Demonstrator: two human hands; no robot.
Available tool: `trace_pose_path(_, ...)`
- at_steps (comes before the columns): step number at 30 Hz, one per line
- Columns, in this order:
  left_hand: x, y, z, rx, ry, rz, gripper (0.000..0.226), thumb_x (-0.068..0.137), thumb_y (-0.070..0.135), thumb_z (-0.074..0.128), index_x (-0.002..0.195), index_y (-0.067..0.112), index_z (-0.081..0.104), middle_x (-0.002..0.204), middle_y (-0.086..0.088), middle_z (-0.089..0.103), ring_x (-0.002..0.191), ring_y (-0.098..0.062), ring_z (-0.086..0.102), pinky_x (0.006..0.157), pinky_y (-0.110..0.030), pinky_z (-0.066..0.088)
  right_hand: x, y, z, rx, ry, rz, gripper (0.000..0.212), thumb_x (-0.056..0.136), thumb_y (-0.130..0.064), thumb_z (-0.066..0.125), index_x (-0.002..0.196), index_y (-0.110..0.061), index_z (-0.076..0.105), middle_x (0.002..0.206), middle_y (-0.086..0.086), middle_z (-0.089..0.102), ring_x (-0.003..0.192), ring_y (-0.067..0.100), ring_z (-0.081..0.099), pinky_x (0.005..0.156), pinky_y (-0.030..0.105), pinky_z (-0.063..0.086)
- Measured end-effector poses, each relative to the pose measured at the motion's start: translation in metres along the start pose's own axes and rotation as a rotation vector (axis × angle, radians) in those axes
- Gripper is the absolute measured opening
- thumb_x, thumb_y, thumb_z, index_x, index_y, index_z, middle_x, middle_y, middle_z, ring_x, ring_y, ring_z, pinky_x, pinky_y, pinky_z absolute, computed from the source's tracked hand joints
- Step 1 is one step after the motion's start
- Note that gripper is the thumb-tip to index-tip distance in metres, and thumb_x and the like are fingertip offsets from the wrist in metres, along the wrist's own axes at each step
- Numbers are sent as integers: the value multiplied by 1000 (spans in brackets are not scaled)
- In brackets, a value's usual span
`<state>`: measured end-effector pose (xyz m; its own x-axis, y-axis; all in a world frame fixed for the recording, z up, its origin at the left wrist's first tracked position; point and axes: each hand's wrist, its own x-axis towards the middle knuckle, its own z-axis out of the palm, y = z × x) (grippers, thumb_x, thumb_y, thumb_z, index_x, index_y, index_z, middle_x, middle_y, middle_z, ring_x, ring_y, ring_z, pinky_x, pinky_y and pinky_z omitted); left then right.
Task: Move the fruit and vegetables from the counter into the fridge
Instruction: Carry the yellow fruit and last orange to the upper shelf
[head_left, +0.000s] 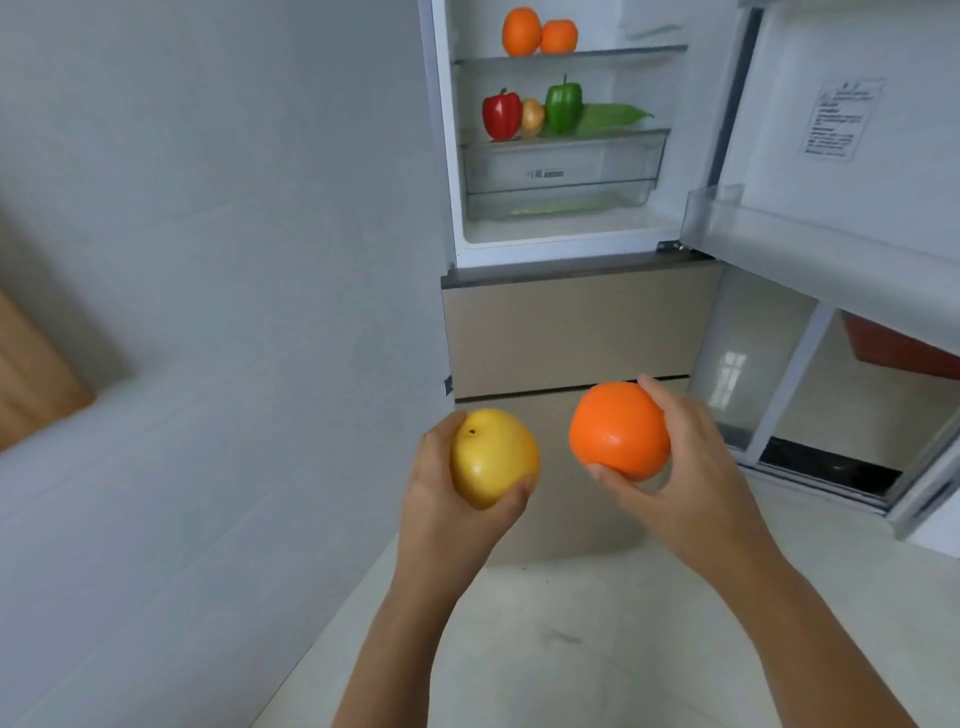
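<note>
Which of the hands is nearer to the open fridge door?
Right. The right hand, holding an orange, is below and left of the fridge door; the left hand, holding a yellow fruit, is farther left.

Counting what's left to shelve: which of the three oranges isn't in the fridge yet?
The orange gripped in the right hand; the other two oranges sit on the upper fridge shelf.

Yellow fruit (493, 457), orange fruit (618, 431), red pepper (501, 114), green pepper (563, 106), beige fridge drawer (571, 332).
</note>
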<state>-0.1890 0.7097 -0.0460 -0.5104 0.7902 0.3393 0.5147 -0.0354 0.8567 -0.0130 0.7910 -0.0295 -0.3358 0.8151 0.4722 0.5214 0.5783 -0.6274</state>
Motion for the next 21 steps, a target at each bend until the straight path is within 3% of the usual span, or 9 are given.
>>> trace_pose_path(2,19,-1,14,-24,-42,9,68,66,23,80,119,39,39,110,27,43,95,3,47,71,-6,37,18,8,0,-27,10,3,83,70,-33,76,138,-26,29,136,3,36,113,18,41,80,28,33)
trace_pose_path(8,83,-2,61,-33,-109,31,74,67,28,80,129,31,39,115,19,43,94,-1,46,68,-7,39,79,45,1,-37,33,16,83,69,-34,75,138,-24,30,137,5,35,113,21,42,81,30,37)
trace_pose_path(14,162,8,109,-33,-51,53,77,66,30,79,131,28,37,118,16,44,97,-4,47,69,-6,38,164,87,3,3,76,-36,84,69,-33,76,138,-25,29,134,5,38,113,21,43,80,29,35)
trace_pose_path(18,214,22,133,-61,-35,78,71,66,27,79,123,33,36,104,30,42,92,20,43,64,3,36,222,105,1,87,95,-58,86,69,-33,76,139,-24,26,137,2,36,109,9,39,84,25,33)
trace_pose_path(21,248,24,146,-47,4,82,71,64,30,79,123,32,39,104,30,42,92,17,44,64,2,37,261,118,4,135,83,-87,82,69,-31,77,136,-23,30,135,2,37,107,7,37,84,24,33)
